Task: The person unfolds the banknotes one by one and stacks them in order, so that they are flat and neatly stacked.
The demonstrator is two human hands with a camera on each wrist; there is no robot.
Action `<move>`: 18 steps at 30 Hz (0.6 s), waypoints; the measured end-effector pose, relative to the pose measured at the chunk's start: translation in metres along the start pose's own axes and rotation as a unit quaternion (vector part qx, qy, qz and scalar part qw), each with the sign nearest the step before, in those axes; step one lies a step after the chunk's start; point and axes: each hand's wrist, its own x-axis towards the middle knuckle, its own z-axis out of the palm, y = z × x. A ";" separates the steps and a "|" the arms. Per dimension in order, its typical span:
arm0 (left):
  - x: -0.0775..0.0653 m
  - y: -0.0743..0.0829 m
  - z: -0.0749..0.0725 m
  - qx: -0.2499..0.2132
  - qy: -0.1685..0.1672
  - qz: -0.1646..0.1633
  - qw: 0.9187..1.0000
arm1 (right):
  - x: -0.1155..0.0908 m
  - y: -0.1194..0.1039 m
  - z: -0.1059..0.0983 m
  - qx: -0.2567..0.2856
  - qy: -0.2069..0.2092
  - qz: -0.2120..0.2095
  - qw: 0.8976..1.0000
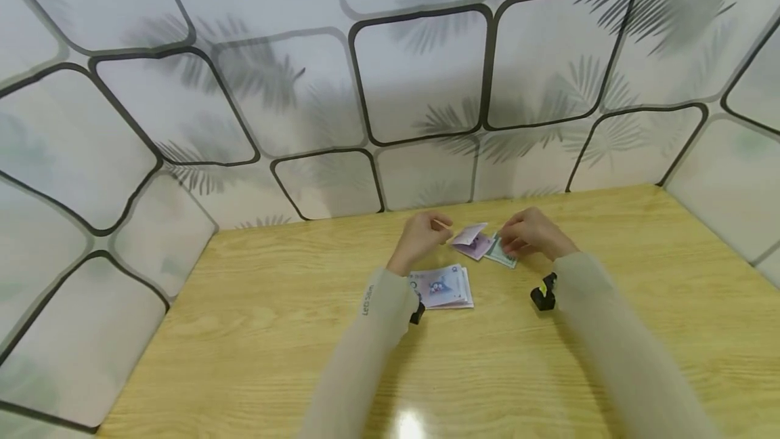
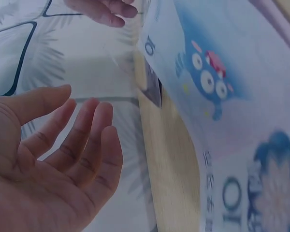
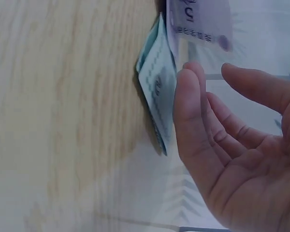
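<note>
A small stack of play banknotes [image 1: 440,286] lies on the table by my left wrist. In the left wrist view its top note [image 2: 203,121] fills the right side, with a blue cartoon figure and a "10". My left hand [image 1: 423,239] hovers behind the stack, fingers loosely bent and the palm bare. A folded purple note [image 1: 472,244] sits between the two hands, one flap raised. Beside it lies a folded green note [image 1: 501,256]. My right hand [image 1: 531,234] is over the green note, thumb and fingers apart. Whether a fingertip touches that note I cannot tell.
The wood-grain table [image 1: 262,330] ends at the back against a pale curtain [image 1: 420,80] with dark line and leaf patterns. The same cloth hangs at both sides. Each wrist carries a black device [image 1: 544,293].
</note>
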 end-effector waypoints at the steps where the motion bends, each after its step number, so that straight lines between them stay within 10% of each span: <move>1: 0.003 0.002 0.002 0.001 0.003 -0.001 1.000 | 0.002 0.000 0.000 0.004 0.001 0.003 1.000; 18: 0.022 0.017 0.031 0.108 0.017 -0.074 0.991 | 0.012 0.001 0.006 0.022 0.012 0.029 0.999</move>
